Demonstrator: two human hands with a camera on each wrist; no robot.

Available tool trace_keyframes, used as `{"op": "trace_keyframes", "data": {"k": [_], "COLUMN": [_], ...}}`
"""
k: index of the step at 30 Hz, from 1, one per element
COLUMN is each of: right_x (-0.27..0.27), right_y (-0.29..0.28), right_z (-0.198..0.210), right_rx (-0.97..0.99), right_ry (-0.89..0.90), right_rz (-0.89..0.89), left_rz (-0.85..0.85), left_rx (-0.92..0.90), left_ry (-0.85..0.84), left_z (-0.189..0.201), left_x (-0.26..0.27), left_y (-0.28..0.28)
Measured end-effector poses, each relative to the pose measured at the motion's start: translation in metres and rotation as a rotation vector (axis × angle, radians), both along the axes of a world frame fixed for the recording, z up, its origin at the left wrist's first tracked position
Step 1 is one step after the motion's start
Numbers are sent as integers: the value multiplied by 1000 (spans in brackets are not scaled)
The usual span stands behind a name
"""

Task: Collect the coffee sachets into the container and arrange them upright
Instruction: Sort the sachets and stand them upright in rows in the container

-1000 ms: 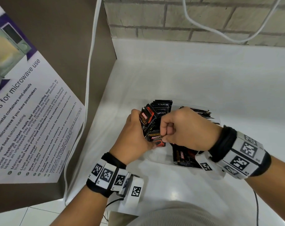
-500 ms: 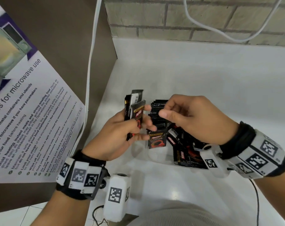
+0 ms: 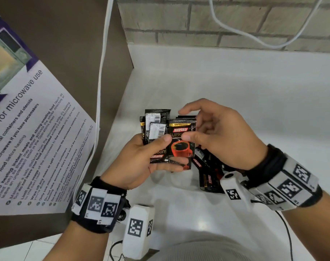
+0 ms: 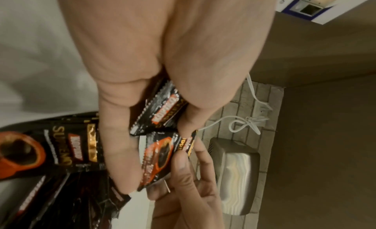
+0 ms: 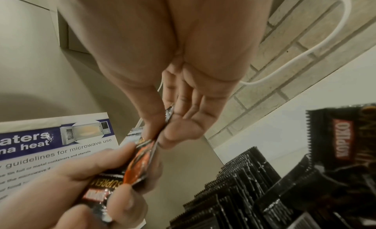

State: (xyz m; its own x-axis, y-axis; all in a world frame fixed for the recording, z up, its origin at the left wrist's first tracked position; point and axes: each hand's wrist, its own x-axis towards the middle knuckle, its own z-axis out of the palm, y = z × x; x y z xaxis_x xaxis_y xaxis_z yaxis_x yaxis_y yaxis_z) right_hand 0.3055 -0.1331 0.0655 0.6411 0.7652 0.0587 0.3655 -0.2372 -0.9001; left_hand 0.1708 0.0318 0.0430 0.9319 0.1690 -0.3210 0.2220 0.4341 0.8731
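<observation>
A small fan of coffee sachets (image 3: 156,129) is held in the left hand (image 3: 141,162), clamped between thumb and curled fingers, with some packets turned printed face out and others barcode side out. One more sachet (image 3: 183,140), cup picture facing up, is pinched at its edge by the right hand (image 3: 217,140) and is laid against the front of that fan. Directly below the fan, on the white bench (image 3: 235,95), sits the container (image 3: 166,183), whose clear wall is hard to make out; a row of sachets is already packed on edge inside it, while others beside that row lie tilted and loose. A slip is judged likely: the foil is glossy and the fan uneven, so a packet could be squeezed out as the new one is pressed in. Mixed orientations could also be carried into the container, and the standing row could be toppled when the bundle is lowered.
</observation>
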Motion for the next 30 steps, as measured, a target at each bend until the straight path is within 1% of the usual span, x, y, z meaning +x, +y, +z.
{"op": "trace_keyframes", "data": {"k": [4,7,9,12,14,17,19,20,22,25,27,30], "right_x": [-1,4,7,4,1,-5,-7,-8,-10,-12,-12,-10], "right_y": [0,-3,-7,-10,-8,-1,3,4,6,8,9,9], "right_z": [4,6,10,10,5,-8,-15,-17,-18,-14,-12,-12], "right_rx": [22,-11,-52,-192,-298,-436,-491,-508,-529,-534,-539,-530], "right_ry": [47,25,47,44,-17,-147,-186,-191,-209,-248,-254,-263], "right_rz": [-22,-44,14,128,176,238,259,269,287,287,292,295], "left_rz": [11,48,92,121,64,-131,-262,-292,-255,-160,-100,-19], "left_rx": [67,143,238,352,397,433,538,610,751,895,950,968], "left_ry": [-25,-36,-53,-50,-45,-48,-15,14,75,109,94,60], "left_z": [-6,-15,-19,-22,-25,-29,-32,-36,-44,-58,-63,-65], "left_x": [-1,-2,-2,-2,-3,-4,-4,-3,-1,3,6,9], "left_y": [6,14,19,23,23,21,14,10,4,-4,-8,-9]}}
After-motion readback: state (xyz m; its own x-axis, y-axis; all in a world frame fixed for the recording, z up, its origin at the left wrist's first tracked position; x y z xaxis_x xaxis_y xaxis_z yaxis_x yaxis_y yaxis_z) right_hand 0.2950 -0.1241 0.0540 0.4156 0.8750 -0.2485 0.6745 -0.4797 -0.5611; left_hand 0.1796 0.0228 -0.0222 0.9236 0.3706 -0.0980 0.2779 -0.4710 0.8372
